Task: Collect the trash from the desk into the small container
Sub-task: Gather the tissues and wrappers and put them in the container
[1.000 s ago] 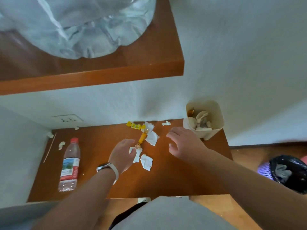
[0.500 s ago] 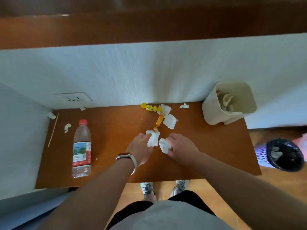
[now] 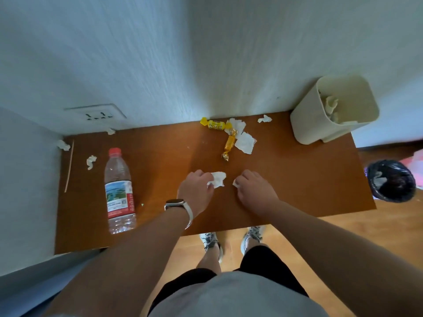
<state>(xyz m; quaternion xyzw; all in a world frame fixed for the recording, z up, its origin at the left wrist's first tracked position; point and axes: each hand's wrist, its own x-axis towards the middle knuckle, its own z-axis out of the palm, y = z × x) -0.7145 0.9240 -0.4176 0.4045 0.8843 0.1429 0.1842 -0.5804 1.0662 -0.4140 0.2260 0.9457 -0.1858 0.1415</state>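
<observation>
My left hand (image 3: 196,192) grips a white paper scrap (image 3: 217,179) at the middle of the brown desk (image 3: 297,179). My right hand (image 3: 254,188) is closed around another white scrap (image 3: 235,183), mostly hidden under the fingers. Further back lie a yellow candy wrapper (image 3: 212,124), an orange-gold candy wrapper (image 3: 229,145) and two white paper pieces (image 3: 245,143). A small crumpled bit (image 3: 264,119) lies near the wall. The small beige container (image 3: 320,124) stands at the back right corner with trash inside.
A water bottle (image 3: 119,193) with a red cap lies on the left of the desk. Small paper bits (image 3: 91,161) and a thin wooden stick (image 3: 69,165) lie at the far left. A bin with a black bag (image 3: 391,180) stands on the floor to the right.
Both hands have closed on their paper scraps and drawn them toward the front of the desk. The view has tilted down, so the shelf above is out of sight.
</observation>
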